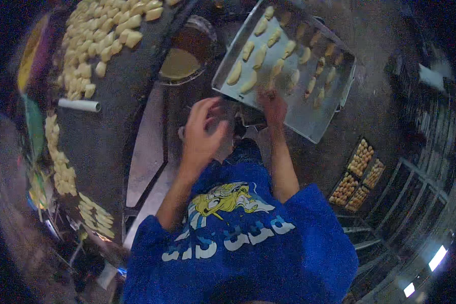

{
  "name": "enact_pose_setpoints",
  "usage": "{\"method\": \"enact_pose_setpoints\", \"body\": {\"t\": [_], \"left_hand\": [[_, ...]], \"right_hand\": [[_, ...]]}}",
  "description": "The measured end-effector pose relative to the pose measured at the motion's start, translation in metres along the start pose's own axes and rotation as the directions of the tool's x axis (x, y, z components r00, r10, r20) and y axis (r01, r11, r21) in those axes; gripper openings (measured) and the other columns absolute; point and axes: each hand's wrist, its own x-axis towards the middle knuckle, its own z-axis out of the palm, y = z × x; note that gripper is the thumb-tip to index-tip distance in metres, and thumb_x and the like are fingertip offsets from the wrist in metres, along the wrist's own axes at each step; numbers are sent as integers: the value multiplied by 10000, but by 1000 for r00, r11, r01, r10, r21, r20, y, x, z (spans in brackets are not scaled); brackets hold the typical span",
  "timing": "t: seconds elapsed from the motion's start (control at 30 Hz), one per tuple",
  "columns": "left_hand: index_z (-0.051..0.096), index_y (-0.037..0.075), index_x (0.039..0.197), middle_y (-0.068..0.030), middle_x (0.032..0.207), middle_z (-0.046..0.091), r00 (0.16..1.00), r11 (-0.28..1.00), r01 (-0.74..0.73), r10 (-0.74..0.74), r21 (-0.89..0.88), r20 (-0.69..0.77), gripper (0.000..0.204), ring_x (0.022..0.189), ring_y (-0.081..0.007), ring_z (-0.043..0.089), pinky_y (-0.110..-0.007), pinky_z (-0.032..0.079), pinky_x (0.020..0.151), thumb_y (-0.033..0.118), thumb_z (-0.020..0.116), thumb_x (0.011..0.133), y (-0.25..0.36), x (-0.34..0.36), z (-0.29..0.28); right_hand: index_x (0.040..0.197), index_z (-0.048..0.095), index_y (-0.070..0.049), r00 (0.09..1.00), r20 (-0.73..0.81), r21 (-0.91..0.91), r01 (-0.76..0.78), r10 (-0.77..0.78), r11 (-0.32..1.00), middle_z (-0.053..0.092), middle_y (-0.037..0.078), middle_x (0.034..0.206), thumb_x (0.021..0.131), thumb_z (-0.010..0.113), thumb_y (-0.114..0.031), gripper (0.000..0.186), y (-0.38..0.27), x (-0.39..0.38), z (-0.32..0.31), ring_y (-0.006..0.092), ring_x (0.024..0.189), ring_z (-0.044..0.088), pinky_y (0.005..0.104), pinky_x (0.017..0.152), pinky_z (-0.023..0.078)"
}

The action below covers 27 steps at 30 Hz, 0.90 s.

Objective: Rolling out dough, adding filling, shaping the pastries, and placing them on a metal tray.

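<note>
A metal tray (301,111) with several rows of pale, elongated dough pieces (261,55) fills the upper middle right, set at a slant. My right hand (272,106) is over the tray's lower left part, its fingertips blurred among the dough pieces, so what they hold is unclear. My left hand (205,134) is raised just outside the tray's lower left corner, fingers bent and apart, with nothing visible in them.
A dark worktable (106,152) along the left bears many cut dough pieces (106,35) and a white cylinder (78,105). A round container (182,66) holds pale contents behind my left hand. At right are trays of browned items (359,157) and metal racks (410,187).
</note>
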Motion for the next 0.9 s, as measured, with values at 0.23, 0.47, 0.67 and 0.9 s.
{"method": "enact_pose_setpoints", "body": {"t": [0.23, 0.47, 0.67, 0.9], "left_hand": [[534, 12, 1250, -105, 1236, 552, 828, 968, 251, -211, 7, -520, 401, 1078, -201, 574, -319, 481, 915, -4, 610, 856, -45, -100, -162], [523, -20, 1255, -137, 1224, 584, 590, 924, 378, -196, 53, -783, 347, 1066, -214, 587, -318, 462, 940, 9, 561, 911, -72, -186, -276], [520, -29, 1256, -145, 1223, 588, 559, 915, 390, -147, 103, -816, 338, 1049, -223, 593, -325, 468, 914, 81, 566, 939, -89, -213, -296], [578, 23, 1204, -127, 1204, 588, 336, 887, 455, -95, 73, -937, 313, 1049, -225, 586, -341, 491, 898, 107, 609, 904, -100, -269, -300]], "right_hand": [[1052, 639, 1, 949, -123, -273, 249, -291, 929, 667, 214, 948, 798, 695, -269, 375, 48, -5, 23, 361, 907, 641, 460, 785, 492], [854, 682, 18, 935, -114, -611, 201, -336, 766, 681, 225, 866, 754, 717, -333, 367, 72, 51, 56, 409, 829, 651, 463, 735, 509], [799, 695, 1, 955, -25, -440, 256, -296, 861, 678, 189, 747, 733, 716, -308, 316, 117, 80, 69, 400, 678, 643, 453, 703, 513], [1147, 615, -19, 766, 134, -501, 599, -629, 624, 627, 165, 1102, 876, 608, -180, 315, -39, -32, 47, 312, 988, 606, 383, 847, 477]]}}
